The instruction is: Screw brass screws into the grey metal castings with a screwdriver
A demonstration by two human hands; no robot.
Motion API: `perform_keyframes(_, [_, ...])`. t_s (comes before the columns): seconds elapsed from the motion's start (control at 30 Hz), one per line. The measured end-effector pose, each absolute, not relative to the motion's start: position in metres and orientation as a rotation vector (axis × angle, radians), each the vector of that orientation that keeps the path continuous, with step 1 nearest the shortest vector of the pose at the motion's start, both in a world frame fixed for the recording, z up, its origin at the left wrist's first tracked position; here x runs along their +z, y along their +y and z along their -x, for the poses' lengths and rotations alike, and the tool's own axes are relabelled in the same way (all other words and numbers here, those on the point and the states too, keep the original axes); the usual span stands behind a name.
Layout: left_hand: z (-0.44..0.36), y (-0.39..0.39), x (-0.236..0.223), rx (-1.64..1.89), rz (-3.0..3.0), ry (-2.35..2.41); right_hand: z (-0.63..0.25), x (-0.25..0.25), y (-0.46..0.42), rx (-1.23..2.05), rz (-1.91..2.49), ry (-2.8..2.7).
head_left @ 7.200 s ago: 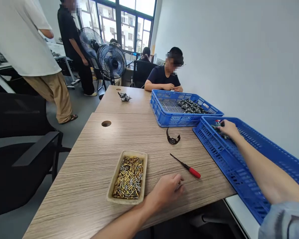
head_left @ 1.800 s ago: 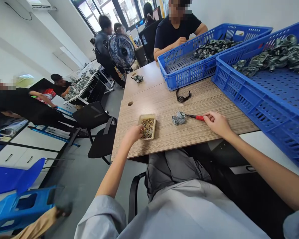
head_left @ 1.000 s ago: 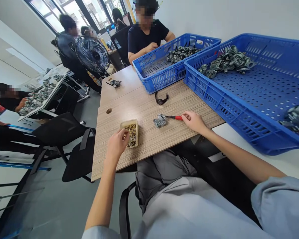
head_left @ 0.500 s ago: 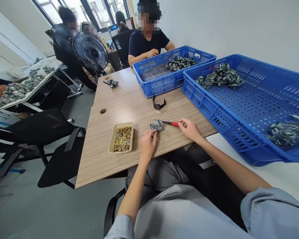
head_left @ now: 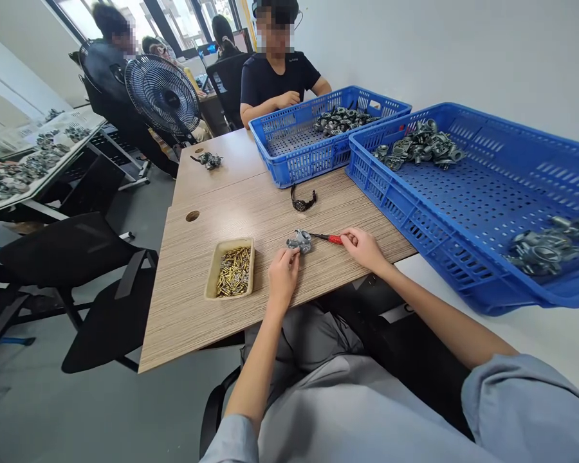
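Observation:
A small grey metal part lies on the wooden table. My left hand reaches up to it, fingers pinched together at its near edge, probably on a small screw that I cannot see. My right hand is closed round the red handle of a screwdriver, whose tip points at the metal part. A tan tray of brass and steel screws sits just left of my left hand.
A black wristwatch lies behind the part. Two blue crates holding grey metal parts stand at the right and back. A person sits at the far end. A fan and black chairs stand left.
My left hand left the screw tray and moved right to the grey metal part. My right hand stayed on the screwdriver. The view shifted as my head moved.

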State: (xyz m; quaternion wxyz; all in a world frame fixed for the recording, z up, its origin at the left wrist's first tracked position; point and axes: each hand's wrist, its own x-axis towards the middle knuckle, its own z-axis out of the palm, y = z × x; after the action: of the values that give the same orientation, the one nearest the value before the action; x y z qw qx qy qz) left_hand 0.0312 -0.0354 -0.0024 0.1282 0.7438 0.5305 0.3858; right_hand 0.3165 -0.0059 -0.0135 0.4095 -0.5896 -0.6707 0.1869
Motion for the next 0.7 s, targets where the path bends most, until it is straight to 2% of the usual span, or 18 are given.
perform_keyframes(0.7, [-0.030, -0.027, 0.001, 1.141, -2.329, 1.612, -0.317, -0.012, -0.007, 0.471, 1.480, -1.689])
